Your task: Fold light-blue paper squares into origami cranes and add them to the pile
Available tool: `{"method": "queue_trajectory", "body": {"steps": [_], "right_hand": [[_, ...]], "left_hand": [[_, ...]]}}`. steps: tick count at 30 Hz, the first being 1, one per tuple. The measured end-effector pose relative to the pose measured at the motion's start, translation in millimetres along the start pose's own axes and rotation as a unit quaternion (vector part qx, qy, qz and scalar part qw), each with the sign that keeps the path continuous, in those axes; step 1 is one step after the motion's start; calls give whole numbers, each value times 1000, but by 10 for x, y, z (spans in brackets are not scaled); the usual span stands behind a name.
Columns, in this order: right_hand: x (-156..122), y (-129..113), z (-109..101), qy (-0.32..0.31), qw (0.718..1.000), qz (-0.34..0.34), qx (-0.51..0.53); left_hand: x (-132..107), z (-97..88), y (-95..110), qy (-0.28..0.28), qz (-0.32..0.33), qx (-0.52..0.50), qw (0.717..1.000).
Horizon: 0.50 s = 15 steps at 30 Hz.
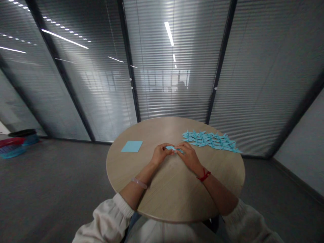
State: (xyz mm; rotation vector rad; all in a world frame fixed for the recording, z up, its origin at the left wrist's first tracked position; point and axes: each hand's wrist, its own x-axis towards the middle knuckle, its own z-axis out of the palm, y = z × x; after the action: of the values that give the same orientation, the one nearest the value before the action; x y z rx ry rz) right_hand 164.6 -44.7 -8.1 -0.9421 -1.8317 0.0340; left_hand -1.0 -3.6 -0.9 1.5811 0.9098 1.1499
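Observation:
My left hand (160,154) and my right hand (188,156) meet near the middle of a round wooden table (174,192). Both pinch a small light-blue folded paper piece (172,148) between their fingertips, just above the tabletop. A pale bracelet is on my left wrist and a red string on my right wrist. A flat stack of light-blue square paper (132,146) lies to the left of my hands. Several folded light-blue paper cranes (210,140) lie in rows at the far right of the table.
Glass walls with closed blinds (177,67) stand behind the table. Stacked plastic basins (15,145) sit on the grey carpet at the far left. Open floor surrounds the table on both sides.

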Motion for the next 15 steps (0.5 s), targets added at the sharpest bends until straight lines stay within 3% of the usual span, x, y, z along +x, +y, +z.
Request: {"method": "queue_trajectory", "body": {"steps": [9, 15], "right_hand": [[-8, 81, 30, 8, 999, -3, -38], [-12, 73, 24, 8, 995, -21, -93]], "left_hand": [[-10, 21, -58, -57, -20, -78, 995], [-18, 10, -64, -75, -8, -59, 995]]}}
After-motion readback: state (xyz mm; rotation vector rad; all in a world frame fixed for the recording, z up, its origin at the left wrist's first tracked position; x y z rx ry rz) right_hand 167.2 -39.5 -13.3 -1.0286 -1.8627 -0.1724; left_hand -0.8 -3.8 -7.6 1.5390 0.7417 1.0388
